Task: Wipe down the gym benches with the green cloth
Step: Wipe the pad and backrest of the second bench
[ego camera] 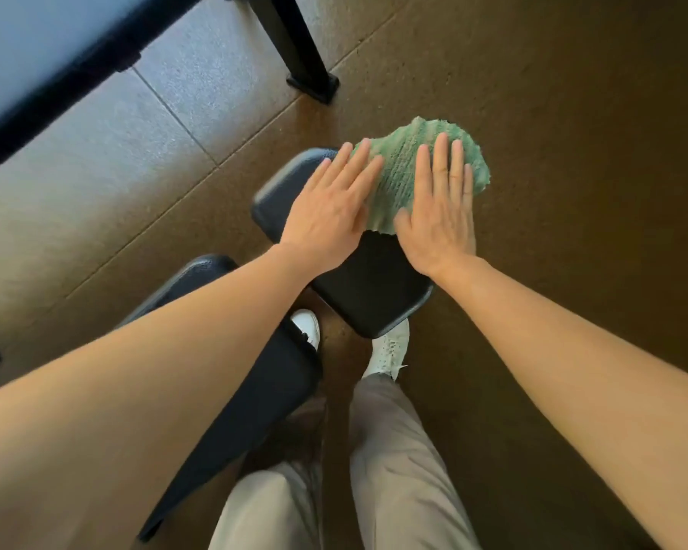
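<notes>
Nearest, beige trouser legs (394,450) and white shoes (390,347) are standing at 6 o'clock beside a long black padded bench section (255,406). Above them, the black rounded leather-look seat pad (370,299) is carrying both flat, spread palms: the left hand (330,208) and right hand (439,216) are pressing the ribbed green cloth (404,168) at its far end, toward 12. Beyond, at 11 o'clock, a black metal leg (294,45) is standing on the brown speckled floor (572,113).

**Setting: gym floor**

Indoor gym. Black padded bench pad (368,289) and a second long pad (255,394) beside it. Brown speckled rubber floor (572,152), laid in tiles with visible seams. Black steel frame leg (294,45) with a flat foot plate.
</notes>
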